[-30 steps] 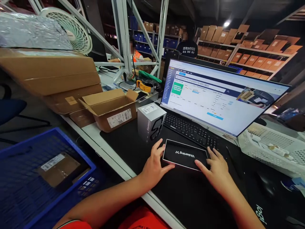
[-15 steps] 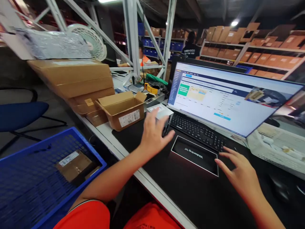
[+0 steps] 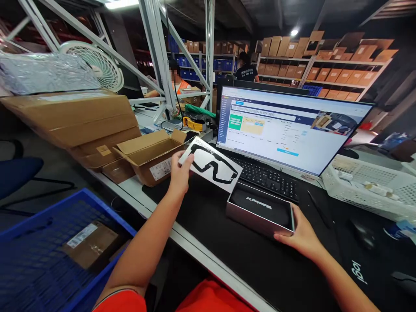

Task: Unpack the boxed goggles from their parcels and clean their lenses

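Left hand (image 3: 180, 173) — closed on the near end of a white box (image 3: 212, 165) printed with a glasses outline, held tilted above the bench (image 3: 227, 255). Right hand (image 3: 300, 234) — gripping the near right corner of a black box (image 3: 260, 210) lying flat on the black mat, just before the keyboard (image 3: 264, 175). Open carton (image 3: 151, 156) at 9 o'clock of the white box; monitor (image 3: 289, 128) at 12 o'clock of the black box; white basket (image 3: 370, 190) at 3 o'clock.

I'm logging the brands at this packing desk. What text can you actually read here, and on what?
"logi", seen upside down: on the desk mat.
White brand word on the black box: too blurred to read.
Print on the white box: too small.
Monitor text: too small.
Carton label: too small.
Crate parcel label: too small.
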`<state>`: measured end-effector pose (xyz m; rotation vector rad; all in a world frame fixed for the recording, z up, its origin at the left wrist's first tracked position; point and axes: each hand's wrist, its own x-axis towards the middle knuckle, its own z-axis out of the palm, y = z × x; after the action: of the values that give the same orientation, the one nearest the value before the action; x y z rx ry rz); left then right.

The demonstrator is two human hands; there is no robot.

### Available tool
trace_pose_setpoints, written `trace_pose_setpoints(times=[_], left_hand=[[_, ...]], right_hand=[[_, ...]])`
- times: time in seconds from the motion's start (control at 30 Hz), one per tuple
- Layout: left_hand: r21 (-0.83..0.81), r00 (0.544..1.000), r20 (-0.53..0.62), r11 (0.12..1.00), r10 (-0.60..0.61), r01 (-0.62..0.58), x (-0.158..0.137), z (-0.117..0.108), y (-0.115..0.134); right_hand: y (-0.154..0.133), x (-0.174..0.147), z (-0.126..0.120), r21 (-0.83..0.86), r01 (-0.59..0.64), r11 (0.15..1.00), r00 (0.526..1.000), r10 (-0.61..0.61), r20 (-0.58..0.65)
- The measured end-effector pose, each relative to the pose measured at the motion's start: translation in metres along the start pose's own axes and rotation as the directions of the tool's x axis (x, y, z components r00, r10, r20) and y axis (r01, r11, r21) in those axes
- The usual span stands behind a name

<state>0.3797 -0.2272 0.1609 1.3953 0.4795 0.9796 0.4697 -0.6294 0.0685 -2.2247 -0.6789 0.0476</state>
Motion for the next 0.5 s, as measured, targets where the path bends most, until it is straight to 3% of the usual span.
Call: trace_pose_setpoints(times=[0.07,0.17,0.27,0.33,0.4,0.5], left_hand=[[-0.274,0.964,0.047,0.925,-0.260,0.263,-0.010,-0.002,-0.002],[-0.375,0.820,0.167,0.734,-0.547,0.566,-0.027,-0.001,-0.007],[-0.364,0.666,0.287,0.565,-0.689,0.741,-0.042,0.007,-0.010],[-0.356,0.598,0.329,0.490,-0.731,0.795,-0.051,0.013,-0.011],[-0.344,0.584,0.324,0.482,-0.745,0.806,-0.058,0.016,-0.012],[-0.295,0.610,0.299,0.537,-0.734,0.790,-0.066,0.013,-0.015]], right_hand=[[0.009,-0.005,-0.024,-0.021,-0.011,1.000,0.998,0.010,-0.067],[0.012,-0.016,-0.055,-0.010,0.015,1.000,0.975,-0.017,-0.222],[-0.001,-0.026,-0.067,-0.003,0.080,0.997,0.942,-0.077,-0.325],[-0.012,-0.030,-0.068,-0.030,0.092,0.995,0.945,-0.097,-0.311],[-0.018,-0.031,-0.068,-0.093,0.091,0.992,0.961,-0.112,-0.251],[-0.016,-0.031,-0.073,-0.199,0.105,0.974,0.980,-0.135,-0.144]])
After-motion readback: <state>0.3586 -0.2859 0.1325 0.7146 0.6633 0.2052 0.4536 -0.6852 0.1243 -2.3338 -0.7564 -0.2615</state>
